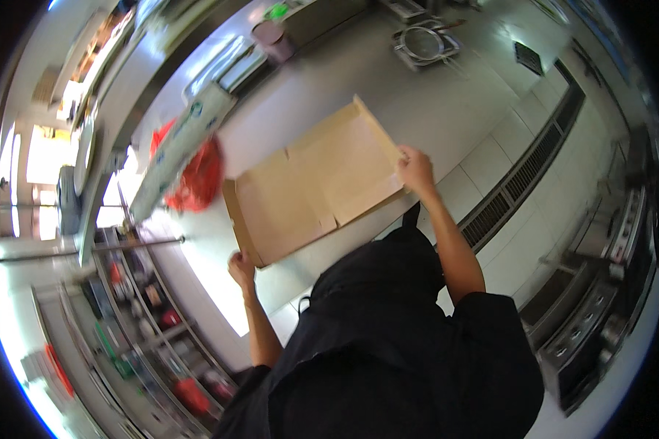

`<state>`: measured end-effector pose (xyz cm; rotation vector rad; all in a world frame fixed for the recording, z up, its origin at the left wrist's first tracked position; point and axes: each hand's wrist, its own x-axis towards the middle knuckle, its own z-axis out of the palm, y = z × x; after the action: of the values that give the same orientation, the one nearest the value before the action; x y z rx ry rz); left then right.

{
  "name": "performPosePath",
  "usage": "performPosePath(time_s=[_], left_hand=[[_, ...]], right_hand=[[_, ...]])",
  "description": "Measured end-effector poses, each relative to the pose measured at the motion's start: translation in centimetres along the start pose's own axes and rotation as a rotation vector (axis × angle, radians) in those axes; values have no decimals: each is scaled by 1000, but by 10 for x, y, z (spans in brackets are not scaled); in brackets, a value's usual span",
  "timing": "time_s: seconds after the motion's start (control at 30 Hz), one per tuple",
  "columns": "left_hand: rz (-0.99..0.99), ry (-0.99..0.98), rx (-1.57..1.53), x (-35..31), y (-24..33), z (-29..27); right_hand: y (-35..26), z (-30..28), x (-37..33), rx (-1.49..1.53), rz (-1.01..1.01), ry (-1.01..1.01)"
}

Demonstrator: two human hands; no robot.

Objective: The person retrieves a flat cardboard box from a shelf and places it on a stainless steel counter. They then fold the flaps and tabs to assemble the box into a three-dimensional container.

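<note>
A brown cardboard box (293,194) lies unfolded in front of me over a steel worktop (315,95), slightly tilted across the view. Its inside faces up, low side flaps stand along the edges, and slits mark the fold across its middle. My right hand (416,172) is closed on the right end of the box, thumb and fingers pinching the side wall. At the near left corner, my left hand (242,270) has its fingers curled around the edge of the end flap. Both forearms reach in from black short sleeves.
Left of the box, a long wrapped roll (183,146) rests by a red plastic bag (200,175). Farther back are a pinkish bucket (272,42) and a round strainer (422,44). A floor drain grate (523,175) and cooking equipment (586,322) stand right; loaded shelves (154,322) left.
</note>
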<state>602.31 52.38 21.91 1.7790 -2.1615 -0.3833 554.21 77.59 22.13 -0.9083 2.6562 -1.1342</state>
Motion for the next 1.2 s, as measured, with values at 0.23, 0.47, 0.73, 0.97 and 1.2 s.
performPosePath(time_s=[0.23,0.47,0.73,0.97,1.2], left_hand=[[11,113,-93,-15,36,-55],[-91,-6,-138,-31,21,-34],[-353,-98,-1074,-11,25,-35],[-290,-222,-201,-4,-6,33],[-395,40,-141,-26,-86,33]], right_hand=[[-27,-50,8,646,113,-117],[-93,-86,4,686,124,-63],[-40,-111,39,684,166,21],[-3,-112,41,838,305,110],[-37,-119,37,817,283,88]])
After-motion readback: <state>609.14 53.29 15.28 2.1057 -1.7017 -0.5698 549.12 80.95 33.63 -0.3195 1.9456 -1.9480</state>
